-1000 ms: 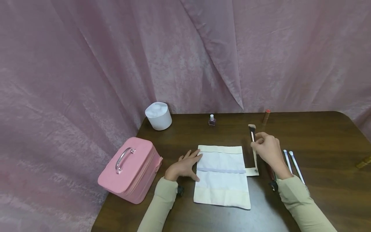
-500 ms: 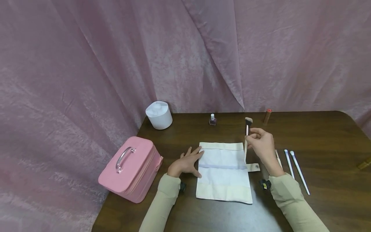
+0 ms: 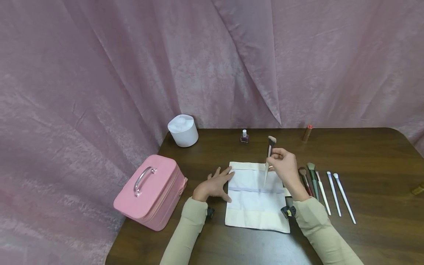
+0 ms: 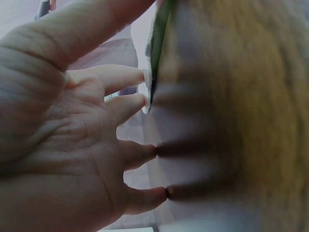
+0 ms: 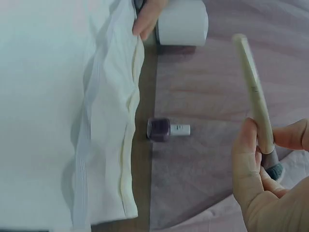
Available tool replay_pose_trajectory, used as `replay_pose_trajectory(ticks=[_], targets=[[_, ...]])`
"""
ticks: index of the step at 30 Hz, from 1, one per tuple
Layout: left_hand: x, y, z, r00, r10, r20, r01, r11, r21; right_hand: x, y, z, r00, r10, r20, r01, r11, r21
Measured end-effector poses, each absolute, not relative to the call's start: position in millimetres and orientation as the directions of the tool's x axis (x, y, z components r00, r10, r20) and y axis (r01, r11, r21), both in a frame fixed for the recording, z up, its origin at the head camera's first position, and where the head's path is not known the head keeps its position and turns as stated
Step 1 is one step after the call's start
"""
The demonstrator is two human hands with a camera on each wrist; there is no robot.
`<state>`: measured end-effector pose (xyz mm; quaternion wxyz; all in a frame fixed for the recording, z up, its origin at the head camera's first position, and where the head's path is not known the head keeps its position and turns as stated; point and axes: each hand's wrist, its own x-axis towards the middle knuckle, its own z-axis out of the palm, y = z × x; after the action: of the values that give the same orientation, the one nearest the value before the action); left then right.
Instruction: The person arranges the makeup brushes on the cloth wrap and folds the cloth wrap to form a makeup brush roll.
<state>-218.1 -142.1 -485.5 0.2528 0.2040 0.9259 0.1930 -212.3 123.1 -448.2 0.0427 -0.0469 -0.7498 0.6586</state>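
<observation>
A white cloth brush roll (image 3: 256, 206) lies spread flat on the dark wooden table, with a lavender band across its middle. My left hand (image 3: 215, 187) rests at the roll's left edge with fingers spread; in the left wrist view two fingertips touch the cloth edge. Over the roll's right half, my right hand (image 3: 285, 167) pinches a makeup brush (image 3: 267, 162) between thumb and fingers. The brush stands nearly upright, bristles up, its pale handle pointing down at the band. In the right wrist view the handle (image 5: 256, 96) is apart from the cloth.
Several makeup brushes (image 3: 322, 193) lie side by side right of the roll. A pink case (image 3: 147, 191) stands at the left. Along the back are a white tissue roll (image 3: 183, 134), a nail polish bottle (image 3: 244, 138) and a lipstick tube (image 3: 307, 133). A gold item (image 3: 418, 189) lies far right.
My right hand has carried the makeup brush leftward from beside the roll to above it, uncovering the brushes on the table. My left hand stays at the roll's left edge.
</observation>
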Motion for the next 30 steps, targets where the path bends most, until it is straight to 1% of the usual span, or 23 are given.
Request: replay_pose_trajectory(ticks=[7,13,24,30], targets=[[-219,-142,-484,-0.788,0.480,-0.386,0.286,0.840,0.461,-213,108,-451,-0.993,0.120,0.013,-0.004,0.076,-0.997],[-220,-144,-487,-0.799,0.471,-0.375,0.293,0.848,0.441,-214,95,-455,-0.996,0.092,0.009,-0.006,0.040,-0.999],[-219,-144,-489,-0.811,0.453,-0.369,0.291,0.861,0.417,-217,71,-459,-0.996,0.083,-0.026,0.022,-0.052,-0.998],[-220,-139,-488,-0.808,0.458,-0.371,0.305,0.863,0.402,-217,68,-462,-0.996,0.077,-0.034,0.030,-0.056,-0.998]])
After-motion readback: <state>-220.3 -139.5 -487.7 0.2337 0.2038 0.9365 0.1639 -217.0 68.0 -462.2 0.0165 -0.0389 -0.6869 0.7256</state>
